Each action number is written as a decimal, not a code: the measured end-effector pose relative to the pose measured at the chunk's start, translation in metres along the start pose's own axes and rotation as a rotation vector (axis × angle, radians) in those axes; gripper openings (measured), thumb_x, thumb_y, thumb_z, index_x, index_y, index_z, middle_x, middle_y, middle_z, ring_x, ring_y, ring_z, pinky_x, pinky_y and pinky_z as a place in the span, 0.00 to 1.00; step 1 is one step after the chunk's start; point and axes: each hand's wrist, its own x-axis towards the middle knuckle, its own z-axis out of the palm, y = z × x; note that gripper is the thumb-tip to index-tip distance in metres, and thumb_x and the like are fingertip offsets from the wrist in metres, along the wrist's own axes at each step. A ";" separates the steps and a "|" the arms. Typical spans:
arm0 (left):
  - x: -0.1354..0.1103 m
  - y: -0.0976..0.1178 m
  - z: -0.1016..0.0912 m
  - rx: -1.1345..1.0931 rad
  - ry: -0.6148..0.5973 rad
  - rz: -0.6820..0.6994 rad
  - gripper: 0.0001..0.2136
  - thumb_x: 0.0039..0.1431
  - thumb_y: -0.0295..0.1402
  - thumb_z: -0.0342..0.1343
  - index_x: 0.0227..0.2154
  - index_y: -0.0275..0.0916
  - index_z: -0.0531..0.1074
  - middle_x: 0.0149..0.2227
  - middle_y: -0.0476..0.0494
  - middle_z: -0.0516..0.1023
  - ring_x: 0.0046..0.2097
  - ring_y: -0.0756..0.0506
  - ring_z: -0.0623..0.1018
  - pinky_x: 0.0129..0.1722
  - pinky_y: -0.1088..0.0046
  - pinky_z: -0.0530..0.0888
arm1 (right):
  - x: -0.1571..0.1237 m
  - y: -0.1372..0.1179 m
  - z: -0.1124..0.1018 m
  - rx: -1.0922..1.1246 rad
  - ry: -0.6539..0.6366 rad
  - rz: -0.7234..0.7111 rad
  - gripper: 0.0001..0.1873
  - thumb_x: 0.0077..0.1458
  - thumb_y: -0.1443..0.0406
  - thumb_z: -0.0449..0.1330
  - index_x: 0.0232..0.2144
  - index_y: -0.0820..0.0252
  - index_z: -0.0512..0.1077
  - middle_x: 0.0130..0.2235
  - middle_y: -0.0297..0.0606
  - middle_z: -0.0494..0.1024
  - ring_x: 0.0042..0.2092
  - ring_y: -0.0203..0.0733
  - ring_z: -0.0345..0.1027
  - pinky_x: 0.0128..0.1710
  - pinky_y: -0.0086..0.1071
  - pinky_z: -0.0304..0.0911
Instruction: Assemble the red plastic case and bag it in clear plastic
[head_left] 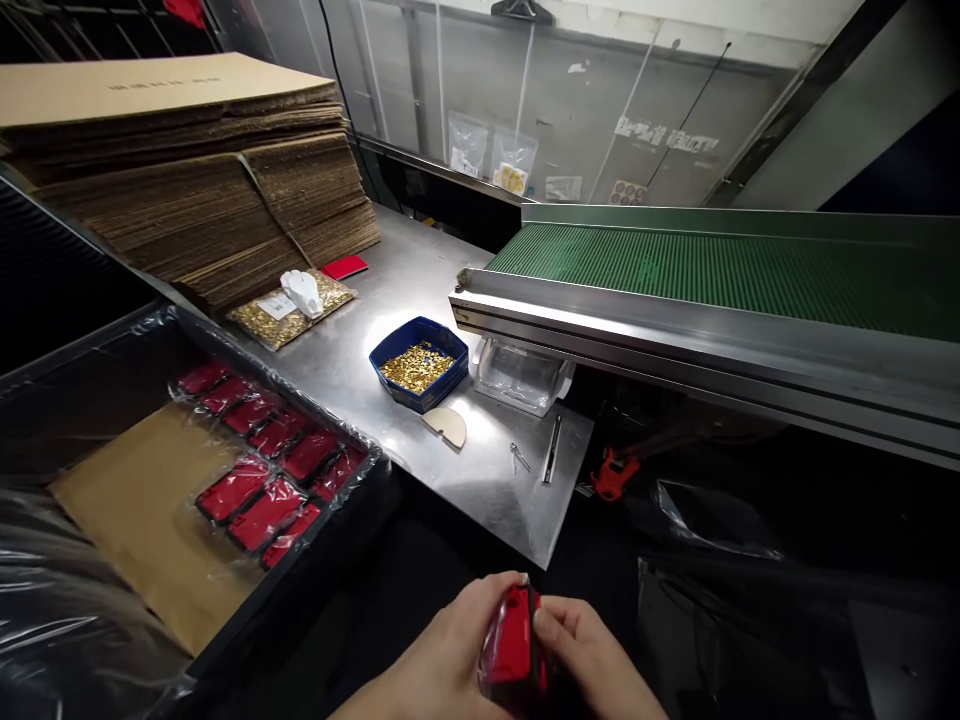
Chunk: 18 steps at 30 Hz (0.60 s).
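Observation:
Both my hands are low at the bottom centre, below the table's front edge. My left hand (442, 655) and my right hand (592, 655) together grip one small red part in clear plastic wrap (514, 645), fingers closed around it from both sides. To the left, a black bin (300, 590) lined with plastic holds several more wrapped red parts (259, 515) on a brown cardboard sheet (142, 510). A blue tray of small brass pieces (418, 365) sits on the steel table (480, 480).
A green conveyor belt (712, 265) runs at the right. Stacked flat cardboard (202, 170) fills the back left, with a bag of brass pieces (289, 310) before it. A clear plastic container (521, 375), a beige disc (448, 425) and a thin metal tool (552, 450) lie near the tray.

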 end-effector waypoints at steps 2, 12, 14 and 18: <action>0.001 -0.008 0.002 -0.308 -0.013 -0.061 0.45 0.43 0.45 0.77 0.63 0.46 0.61 0.53 0.40 0.76 0.50 0.39 0.77 0.54 0.59 0.73 | 0.000 -0.001 -0.005 -0.030 0.009 -0.016 0.35 0.64 0.38 0.52 0.43 0.63 0.79 0.32 0.40 0.79 0.28 0.36 0.67 0.31 0.29 0.60; 0.005 -0.029 -0.010 -0.746 -0.059 -0.115 0.45 0.55 0.56 0.67 0.69 0.50 0.51 0.46 0.46 0.74 0.44 0.44 0.76 0.49 0.66 0.67 | -0.005 0.001 0.000 -0.481 0.069 -0.272 0.10 0.64 0.58 0.62 0.35 0.54 0.82 0.37 0.36 0.82 0.40 0.42 0.76 0.44 0.32 0.66; 0.004 -0.029 -0.015 -0.664 -0.160 -0.048 0.39 0.53 0.58 0.68 0.62 0.46 0.62 0.46 0.45 0.73 0.45 0.45 0.74 0.47 0.68 0.66 | -0.003 0.005 -0.002 -0.425 0.062 -0.349 0.11 0.64 0.56 0.63 0.35 0.54 0.82 0.35 0.36 0.81 0.37 0.40 0.75 0.41 0.31 0.67; 0.002 -0.026 -0.021 -0.575 -0.281 -0.012 0.37 0.50 0.61 0.67 0.57 0.45 0.67 0.48 0.45 0.71 0.46 0.45 0.72 0.47 0.69 0.65 | -0.004 0.003 -0.002 -0.527 0.084 -0.411 0.11 0.66 0.58 0.61 0.34 0.54 0.79 0.33 0.34 0.80 0.36 0.37 0.76 0.38 0.28 0.67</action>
